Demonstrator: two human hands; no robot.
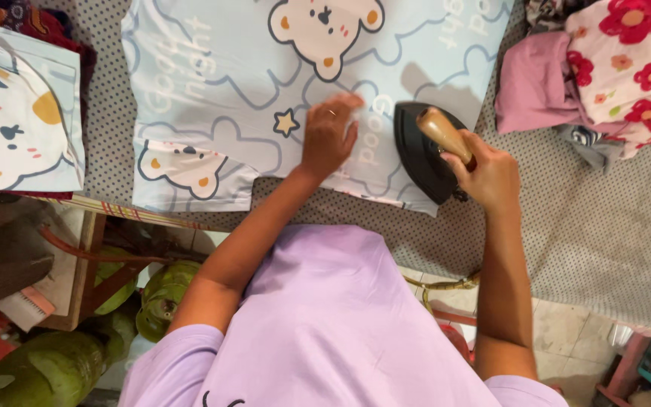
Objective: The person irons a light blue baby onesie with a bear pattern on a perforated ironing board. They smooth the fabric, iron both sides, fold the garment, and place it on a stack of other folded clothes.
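A pale blue cloth printed with white bears, a yellow star and white lettering is spread on the dotted grey ironing surface, and is pressed flat by the open left hand. Just beside it, a black iron resting on the cloth is held by its wooden handle in the closed right hand. A folded matching piece lies at the left, pink and red-flowered fabrics are heaped at the right, and green gas cylinders stand below.

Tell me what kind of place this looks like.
Probably a small home ironing or laundry workspace: a black iron on a light blue bear-print garment over a padded dotted ironing table, a pile of clothes alongside, and green gas cylinders underneath.
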